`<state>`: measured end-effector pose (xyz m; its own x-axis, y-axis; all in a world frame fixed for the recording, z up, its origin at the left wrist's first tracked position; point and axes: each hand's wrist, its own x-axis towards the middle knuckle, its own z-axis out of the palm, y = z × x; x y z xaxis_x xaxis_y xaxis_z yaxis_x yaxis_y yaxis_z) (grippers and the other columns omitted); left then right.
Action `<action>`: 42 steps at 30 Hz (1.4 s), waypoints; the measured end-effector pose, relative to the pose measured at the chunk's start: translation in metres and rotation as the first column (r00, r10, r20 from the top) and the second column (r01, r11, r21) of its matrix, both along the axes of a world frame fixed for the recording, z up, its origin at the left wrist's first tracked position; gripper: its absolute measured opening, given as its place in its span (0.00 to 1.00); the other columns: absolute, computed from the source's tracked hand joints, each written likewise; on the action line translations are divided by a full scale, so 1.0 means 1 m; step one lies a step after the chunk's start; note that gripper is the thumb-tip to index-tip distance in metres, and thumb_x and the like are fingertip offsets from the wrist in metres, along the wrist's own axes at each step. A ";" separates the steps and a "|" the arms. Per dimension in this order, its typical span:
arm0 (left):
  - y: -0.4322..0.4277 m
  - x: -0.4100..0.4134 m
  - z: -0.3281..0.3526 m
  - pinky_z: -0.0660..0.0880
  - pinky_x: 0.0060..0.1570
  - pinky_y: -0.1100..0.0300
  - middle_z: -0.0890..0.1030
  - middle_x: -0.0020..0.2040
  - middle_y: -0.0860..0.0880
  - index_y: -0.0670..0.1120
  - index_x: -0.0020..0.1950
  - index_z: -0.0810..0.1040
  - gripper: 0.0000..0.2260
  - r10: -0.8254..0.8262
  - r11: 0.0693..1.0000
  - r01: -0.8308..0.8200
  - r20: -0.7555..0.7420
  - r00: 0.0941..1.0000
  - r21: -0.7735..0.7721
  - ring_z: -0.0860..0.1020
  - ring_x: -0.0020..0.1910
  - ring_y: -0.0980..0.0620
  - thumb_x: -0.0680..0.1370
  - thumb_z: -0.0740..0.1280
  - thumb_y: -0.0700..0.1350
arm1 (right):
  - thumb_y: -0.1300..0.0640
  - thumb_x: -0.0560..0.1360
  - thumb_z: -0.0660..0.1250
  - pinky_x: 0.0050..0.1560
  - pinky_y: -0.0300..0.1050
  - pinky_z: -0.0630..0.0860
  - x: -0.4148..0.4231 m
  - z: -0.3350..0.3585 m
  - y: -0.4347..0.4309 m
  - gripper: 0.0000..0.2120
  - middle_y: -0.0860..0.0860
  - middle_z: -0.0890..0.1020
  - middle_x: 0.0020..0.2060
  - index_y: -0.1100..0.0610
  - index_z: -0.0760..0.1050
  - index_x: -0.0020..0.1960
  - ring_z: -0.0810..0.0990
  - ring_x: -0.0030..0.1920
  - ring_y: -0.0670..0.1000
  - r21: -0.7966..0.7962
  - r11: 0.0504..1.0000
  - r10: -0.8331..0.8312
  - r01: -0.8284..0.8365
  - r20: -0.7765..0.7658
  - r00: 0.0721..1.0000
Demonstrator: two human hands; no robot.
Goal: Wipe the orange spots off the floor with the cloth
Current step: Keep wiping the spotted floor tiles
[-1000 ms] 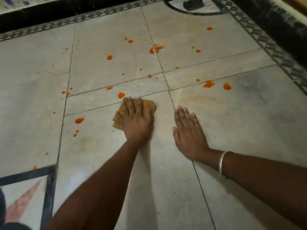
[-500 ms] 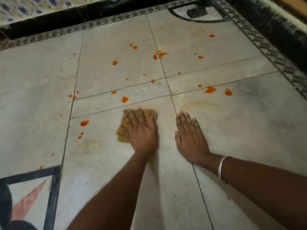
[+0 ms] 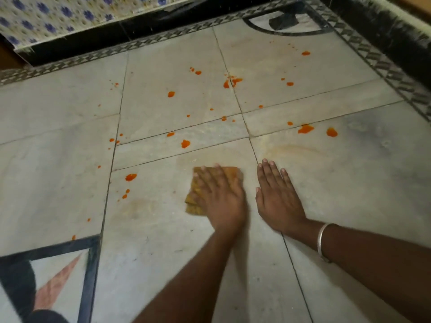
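1. Our left hand point(image 3: 220, 201) lies flat on the cloth point(image 3: 231, 172), fingers straight and spread, pressing it to the floor point(image 3: 163, 264).
2. The cloth sits under palm and fingers, its edges showing past the fingertips and on the hand's left.
3. Our right hand point(image 3: 277, 201) rests flat on the floor just beside it, and orange spots point(image 3: 185, 143) lie ahead.

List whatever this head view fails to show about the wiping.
Head view only:
- Cloth: mostly covered by the left hand; its full outline and underside are hidden.
- Floor beneath the cloth and the right hand: any marks there are covered.
- Left hand: blurred, finger edges unclear.
- Smallest orange spots: too small to count.
- Dark shape in the far inlay: unidentifiable.
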<state>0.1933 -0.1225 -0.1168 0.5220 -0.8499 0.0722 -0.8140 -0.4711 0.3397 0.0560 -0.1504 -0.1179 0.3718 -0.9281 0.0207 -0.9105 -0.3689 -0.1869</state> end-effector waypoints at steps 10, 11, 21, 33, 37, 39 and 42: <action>-0.018 0.044 0.001 0.39 0.79 0.35 0.43 0.85 0.42 0.51 0.85 0.45 0.32 0.009 0.995 -0.008 -0.012 1.000 0.095 0.40 0.84 0.41 0.85 0.46 0.64 | 0.45 0.80 0.40 0.81 0.52 0.42 -0.005 0.002 -0.004 0.35 0.56 0.53 0.83 0.61 0.52 0.83 0.49 0.83 0.54 0.067 0.997 0.037 -0.039 0.033 0.999; -0.008 0.029 0.002 0.39 0.79 0.34 0.43 0.85 0.41 0.50 0.85 0.45 0.33 -0.006 0.996 0.007 -0.016 1.000 0.091 0.40 0.84 0.40 0.85 0.47 0.64 | 0.45 0.80 0.39 0.81 0.51 0.40 -0.005 0.003 -0.004 0.36 0.56 0.52 0.83 0.61 0.52 0.83 0.49 0.83 0.54 0.073 0.997 0.029 -0.033 0.048 0.998; -0.025 0.066 0.023 0.37 0.79 0.34 0.42 0.85 0.40 0.45 0.85 0.42 0.37 -0.055 0.978 0.069 -0.076 0.996 0.197 0.39 0.83 0.39 0.85 0.47 0.65 | 0.48 0.87 0.46 0.80 0.46 0.36 -0.015 0.023 -0.014 0.30 0.52 0.40 0.83 0.58 0.40 0.84 0.37 0.82 0.50 0.281 0.954 0.098 -0.106 0.040 0.994; -0.021 0.058 0.093 0.71 0.42 0.53 0.79 0.47 0.44 0.42 0.51 0.76 0.13 -0.170 0.974 0.188 -0.144 0.975 0.123 0.79 0.50 0.40 0.76 0.73 0.49 | 0.52 0.87 0.49 0.81 0.50 0.42 -0.063 0.069 -0.005 0.29 0.59 0.46 0.83 0.61 0.46 0.83 0.44 0.83 0.57 0.362 0.932 0.001 0.003 -0.012 1.000; -0.032 0.007 0.114 0.81 0.41 0.48 0.81 0.42 0.46 0.44 0.48 0.80 0.09 -0.121 0.993 0.104 -0.581 0.804 -0.064 0.82 0.45 0.43 0.72 0.75 0.44 | 0.51 0.87 0.50 0.82 0.53 0.45 -0.094 0.094 -0.008 0.29 0.60 0.46 0.83 0.63 0.47 0.83 0.45 0.83 0.59 0.343 0.930 -0.136 0.133 -0.016 0.991; -0.039 -0.022 0.124 0.84 0.40 0.47 0.83 0.44 0.45 0.47 0.48 0.81 0.06 -0.156 0.987 0.082 -0.742 0.652 -0.135 0.83 0.45 0.43 0.74 0.75 0.45 | 0.50 0.87 0.50 0.81 0.53 0.45 -0.108 0.105 -0.009 0.29 0.61 0.46 0.83 0.63 0.48 0.83 0.45 0.83 0.59 0.332 0.926 -0.185 0.178 -0.012 0.983; -0.049 -0.066 0.131 0.80 0.34 0.53 0.84 0.49 0.43 0.47 0.53 0.81 0.07 -0.212 0.977 0.125 -0.848 0.486 -0.173 0.84 0.48 0.42 0.78 0.74 0.47 | 0.50 0.87 0.49 0.81 0.53 0.44 -0.132 0.117 -0.005 0.29 0.60 0.46 0.83 0.63 0.47 0.83 0.45 0.83 0.59 0.320 0.913 -0.266 0.252 0.002 0.964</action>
